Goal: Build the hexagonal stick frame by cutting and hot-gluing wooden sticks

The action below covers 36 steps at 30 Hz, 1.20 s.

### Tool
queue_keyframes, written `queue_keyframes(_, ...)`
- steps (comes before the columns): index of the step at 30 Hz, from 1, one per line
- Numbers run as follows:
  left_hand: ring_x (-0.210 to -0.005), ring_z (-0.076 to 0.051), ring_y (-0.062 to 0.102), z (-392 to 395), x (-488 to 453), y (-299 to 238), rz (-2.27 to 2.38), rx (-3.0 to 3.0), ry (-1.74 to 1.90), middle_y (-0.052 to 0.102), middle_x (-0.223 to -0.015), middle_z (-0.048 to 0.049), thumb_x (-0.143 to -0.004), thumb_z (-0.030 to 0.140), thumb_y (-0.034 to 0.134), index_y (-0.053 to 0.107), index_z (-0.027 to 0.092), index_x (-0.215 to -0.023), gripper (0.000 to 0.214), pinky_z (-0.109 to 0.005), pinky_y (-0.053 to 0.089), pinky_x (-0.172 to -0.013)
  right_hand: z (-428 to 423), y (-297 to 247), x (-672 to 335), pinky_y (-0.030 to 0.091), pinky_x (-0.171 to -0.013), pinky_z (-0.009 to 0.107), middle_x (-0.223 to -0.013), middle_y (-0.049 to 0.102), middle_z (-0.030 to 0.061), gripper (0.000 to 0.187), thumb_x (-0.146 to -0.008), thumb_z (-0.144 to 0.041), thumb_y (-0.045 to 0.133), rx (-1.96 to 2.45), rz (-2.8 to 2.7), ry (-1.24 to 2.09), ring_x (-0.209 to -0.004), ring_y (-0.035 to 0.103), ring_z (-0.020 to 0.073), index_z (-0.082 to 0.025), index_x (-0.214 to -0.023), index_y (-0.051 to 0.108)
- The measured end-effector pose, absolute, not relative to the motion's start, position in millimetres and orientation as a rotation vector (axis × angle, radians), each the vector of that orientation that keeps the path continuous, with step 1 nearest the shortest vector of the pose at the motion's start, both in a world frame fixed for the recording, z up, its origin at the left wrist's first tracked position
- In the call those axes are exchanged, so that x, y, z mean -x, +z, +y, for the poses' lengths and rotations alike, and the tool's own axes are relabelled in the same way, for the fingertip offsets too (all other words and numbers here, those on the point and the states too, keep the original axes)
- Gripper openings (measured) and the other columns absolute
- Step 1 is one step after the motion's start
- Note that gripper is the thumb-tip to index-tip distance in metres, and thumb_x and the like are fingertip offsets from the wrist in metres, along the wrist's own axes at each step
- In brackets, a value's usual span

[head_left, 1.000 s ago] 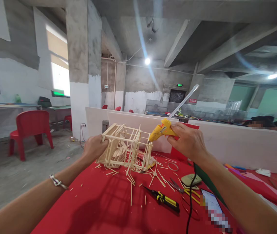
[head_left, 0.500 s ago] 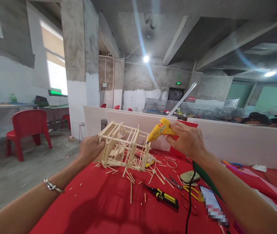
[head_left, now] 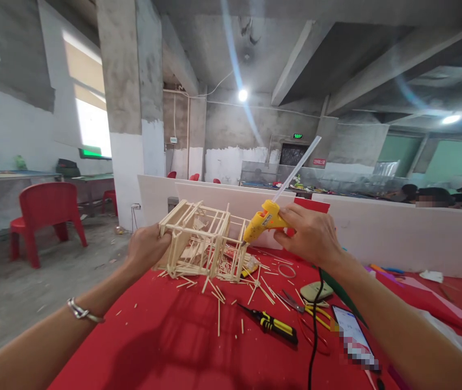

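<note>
My left hand [head_left: 146, 246] grips the left end of a wooden stick frame model [head_left: 216, 238], built of thin pale sticks and held tilted on its side over the table. My right hand [head_left: 312, 233] is closed around a yellow hot glue gun [head_left: 262, 221], a long clear glue stick [head_left: 299, 165] poking up from its back. The gun's nozzle points down and left, at the right end of the frame; whether it touches cannot be made out. Loose wooden sticks [head_left: 263, 286] are scattered below and beside the frame.
On the red table [head_left: 182, 346] lie a black-and-yellow soldering-iron-like tool [head_left: 273, 326], scissors [head_left: 293, 302], yellow-handled pliers [head_left: 320, 314], a tape ring [head_left: 286, 271] and a phone [head_left: 355, 336]. A black cord [head_left: 315, 330] hangs from the gun. White boards [head_left: 401, 235] stand behind.
The glue gun and my right hand have shifted slightly left and down, the nozzle moving along the frame's right end. The frame and my left hand have drifted slightly left.
</note>
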<state>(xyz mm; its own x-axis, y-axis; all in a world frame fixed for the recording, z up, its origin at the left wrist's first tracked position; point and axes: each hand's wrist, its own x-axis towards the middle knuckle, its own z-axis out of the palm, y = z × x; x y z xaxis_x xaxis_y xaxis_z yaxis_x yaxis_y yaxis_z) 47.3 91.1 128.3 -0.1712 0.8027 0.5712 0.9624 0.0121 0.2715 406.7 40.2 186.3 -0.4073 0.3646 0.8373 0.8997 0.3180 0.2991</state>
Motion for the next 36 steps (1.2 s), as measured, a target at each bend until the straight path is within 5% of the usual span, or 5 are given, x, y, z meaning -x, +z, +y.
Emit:
queue_keyframes(22,-0.060,-0.016,0.051,89,-39,116,-2.115,1.868,-1.071,0.052,-0.055,-0.0022,-0.078,0.035,0.042,0.048,0.020,-0.054,0.029,-0.025,0.028,-0.055,46,166,-418,0.036,-0.056,0.025,-0.074,0.060,0.0005,0.014,-0.076,-0.032,0.056,1.057,-1.771,-0.889,-0.061,0.052,0.0133,-0.019,-0.079,0.060)
queue_keyframes(36,-0.059,-0.016,0.049,96,-40,123,-2.051,1.958,-0.967,0.054,-0.056,-0.0039,-0.077,0.041,0.042,0.059,0.017,-0.058,0.035,-0.026,0.028,-0.055,54,177,-425,0.041,-0.058,0.026,-0.085,0.069,0.0034,0.022,-0.073,-0.031,0.056,1.096,-1.994,-0.676,-0.068,0.061,0.0163,-0.019,-0.088,0.066)
